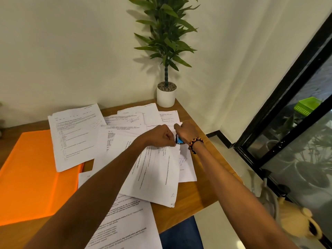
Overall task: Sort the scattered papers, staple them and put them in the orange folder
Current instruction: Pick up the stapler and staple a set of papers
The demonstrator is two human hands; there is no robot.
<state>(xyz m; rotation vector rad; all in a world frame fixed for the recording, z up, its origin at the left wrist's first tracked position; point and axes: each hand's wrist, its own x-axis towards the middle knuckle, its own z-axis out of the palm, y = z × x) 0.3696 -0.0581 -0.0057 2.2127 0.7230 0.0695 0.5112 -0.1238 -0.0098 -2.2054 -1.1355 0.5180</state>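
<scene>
The task is in the stapling step, and most of it seems not yet done. Near the centre of the frame the left hand [159,135] is closed into a fist and pinches the upper corner of a small stack of papers [154,169], which lies below the hands and runs down toward the lower centre. Just to the right, the right hand [186,131], with a beaded bracelet [195,143] on the wrist, has its fingers curled around a small blue and black object, probably the stapler [178,140], at the same corner. Whether the staple is already in cannot be seen.

Many loose sheets [125,119] are spread over the upper middle of the wooden table [197,191], and more printed pages [125,225] lie at the lower centre, so sorting looks unfinished.

The orange folder [32,177] lies flat at the left of the frame. It looks closed, so its contents cannot be seen. One printed sheet [75,135] rests partly on its upper right corner, on top and not inside.

The only other container is the white pot [166,97] at the upper centre, at the far corner of the table; it holds pebbles and a green plant [166,38].
</scene>
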